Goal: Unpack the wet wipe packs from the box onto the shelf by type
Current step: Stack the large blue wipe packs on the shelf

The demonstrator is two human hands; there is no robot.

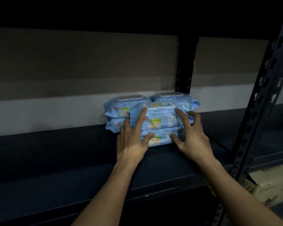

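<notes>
Two bare forearms reach up from the bottom edge toward a dark blue metal shelf [59,168], and both hands sit on a front stack of two light blue plastic wet wipe packs with a cartoon face printed on them. On the top front pack [158,117], the left hand [131,141] has its index finger laid straight up the left side to the white flip lid, while its thumb touches the bottom front pack [162,138]. Opposite it, the right hand [192,137] has its fingers spread and slightly bent, fingertips against the right end of the top front pack and thumb on the bottom one. Neither hand closes round a pack; both press with open fingers.

Just behind to the left stands a second stack of two matching blue packs [117,115], and one more blue pack [185,99] shows behind to the right. All lie toward the back right of the shelf, close to a dark perforated steel upright [185,69]. A second perforated upright [265,98] slants across the right side, nearer the camera.
</notes>
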